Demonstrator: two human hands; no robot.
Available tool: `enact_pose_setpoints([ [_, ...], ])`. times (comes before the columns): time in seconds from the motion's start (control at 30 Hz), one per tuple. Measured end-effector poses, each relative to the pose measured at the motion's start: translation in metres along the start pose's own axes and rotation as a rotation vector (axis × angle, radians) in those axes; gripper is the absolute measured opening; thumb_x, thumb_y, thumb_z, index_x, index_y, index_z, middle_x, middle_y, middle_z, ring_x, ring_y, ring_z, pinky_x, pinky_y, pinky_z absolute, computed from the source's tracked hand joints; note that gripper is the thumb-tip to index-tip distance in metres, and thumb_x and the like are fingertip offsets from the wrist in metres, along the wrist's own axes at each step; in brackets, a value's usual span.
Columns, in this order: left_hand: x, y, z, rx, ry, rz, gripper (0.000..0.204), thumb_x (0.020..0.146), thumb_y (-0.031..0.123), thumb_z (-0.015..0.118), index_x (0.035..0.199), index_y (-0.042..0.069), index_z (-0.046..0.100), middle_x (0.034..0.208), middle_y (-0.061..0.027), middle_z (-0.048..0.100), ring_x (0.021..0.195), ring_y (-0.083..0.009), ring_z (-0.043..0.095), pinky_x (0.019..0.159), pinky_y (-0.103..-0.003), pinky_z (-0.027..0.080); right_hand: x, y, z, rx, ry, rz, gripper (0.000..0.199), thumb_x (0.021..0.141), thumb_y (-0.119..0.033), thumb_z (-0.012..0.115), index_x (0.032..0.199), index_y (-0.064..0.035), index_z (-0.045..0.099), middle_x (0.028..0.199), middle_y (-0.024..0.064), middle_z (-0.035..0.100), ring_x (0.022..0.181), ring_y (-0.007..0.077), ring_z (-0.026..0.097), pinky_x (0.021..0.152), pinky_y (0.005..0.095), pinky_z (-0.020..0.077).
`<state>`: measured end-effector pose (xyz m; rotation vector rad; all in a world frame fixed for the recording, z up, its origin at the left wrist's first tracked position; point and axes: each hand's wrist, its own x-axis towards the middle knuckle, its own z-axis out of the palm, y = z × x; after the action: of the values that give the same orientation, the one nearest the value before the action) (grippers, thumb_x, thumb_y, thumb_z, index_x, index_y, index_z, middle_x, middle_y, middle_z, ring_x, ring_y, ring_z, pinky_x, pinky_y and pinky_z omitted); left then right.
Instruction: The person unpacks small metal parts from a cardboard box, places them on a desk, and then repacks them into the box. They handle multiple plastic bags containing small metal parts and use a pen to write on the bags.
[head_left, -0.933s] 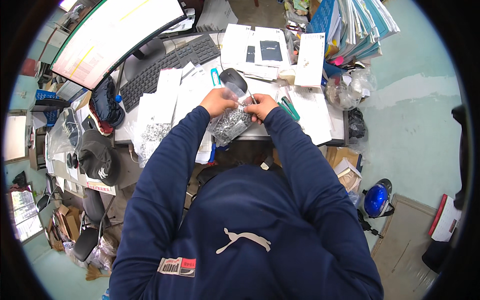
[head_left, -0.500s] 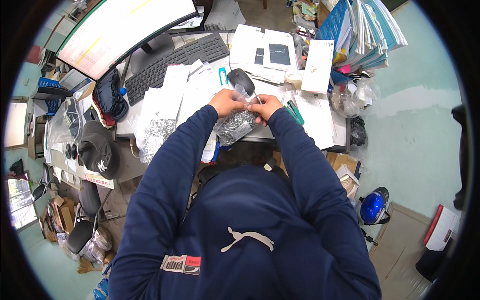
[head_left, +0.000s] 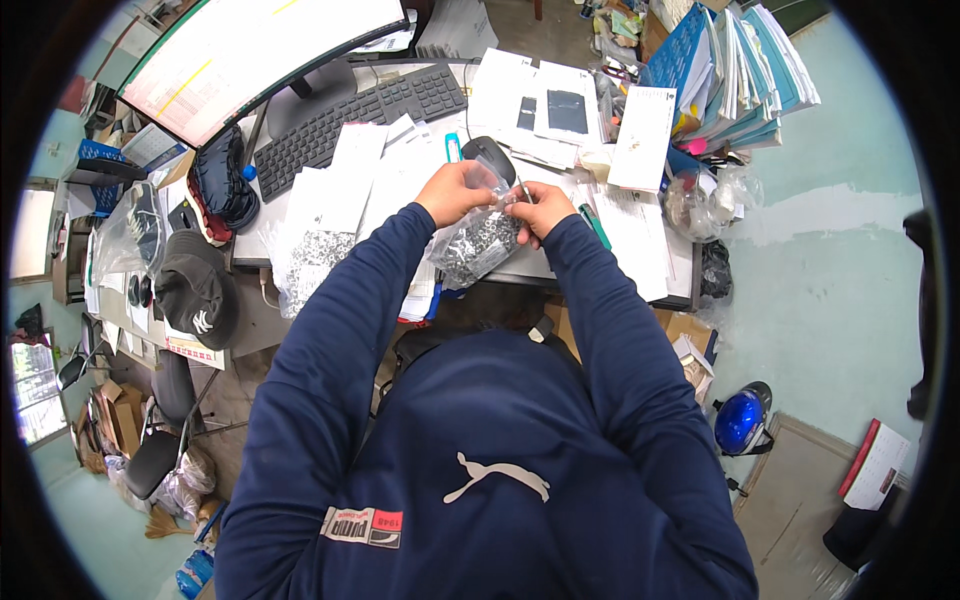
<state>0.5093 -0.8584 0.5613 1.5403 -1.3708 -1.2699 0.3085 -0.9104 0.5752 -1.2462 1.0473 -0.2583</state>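
Note:
Over the front edge of the desk hangs a clear plastic bag [head_left: 477,248] filled with many small dark and silvery pieces, too small to name. My left hand [head_left: 452,194] is closed on the gathered top of the bag. At the other side of that top, my right hand [head_left: 543,212] pinches the plastic, its fingertips almost meeting the left ones. A thin grey stick-like thing shows by the right fingers; its kind is unclear. To the left, a second bag of similar small pieces [head_left: 322,262] lies among the papers.
Behind my hands are a black mouse [head_left: 488,157], a keyboard [head_left: 360,115] and a monitor [head_left: 250,60]. A green-handled tool [head_left: 594,226] lies right of my right hand. Stacked folders [head_left: 735,75] stand at the far right. On the left sits a dark cap [head_left: 197,290].
Both hands and the bag have shifted slightly right in the picture, as has much of the desk. The hands keep their hold on the bag's top.

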Motion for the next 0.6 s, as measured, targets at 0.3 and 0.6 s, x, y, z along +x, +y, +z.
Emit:
enact_pose_setpoints([
  [0.3,-0.004,0.005,0.004,-0.075,0.013,-0.022,0.033,0.081,0.013,0.07,0.109,-0.001,0.061,0.09,-0.0079,0.069,0.077,-0.0142,0.066,0.068,-0.027,0.053,0.003,0.008,0.003,0.041,-0.024,-0.023,0.019,0.088,-0.015,0.065,0.1,-0.0019,0.058,0.069,0.0048,0.061,0.043,0.0118,0.058,0.033,0.0246,0.0412],
  [0.6,-0.004,0.012,-0.002,-0.116,0.014,0.001,0.028,0.085,0.015,0.068,0.107,0.0,0.061,0.089,-0.0097,0.069,0.077,-0.0146,0.067,0.065,-0.026,0.053,0.003,0.008,0.006,0.103,-0.002,-0.073,0.014,0.09,-0.013,0.062,0.099,-0.0022,0.057,0.068,0.0045,0.06,0.042,0.0122,0.058,0.033,0.024,0.0415],
])
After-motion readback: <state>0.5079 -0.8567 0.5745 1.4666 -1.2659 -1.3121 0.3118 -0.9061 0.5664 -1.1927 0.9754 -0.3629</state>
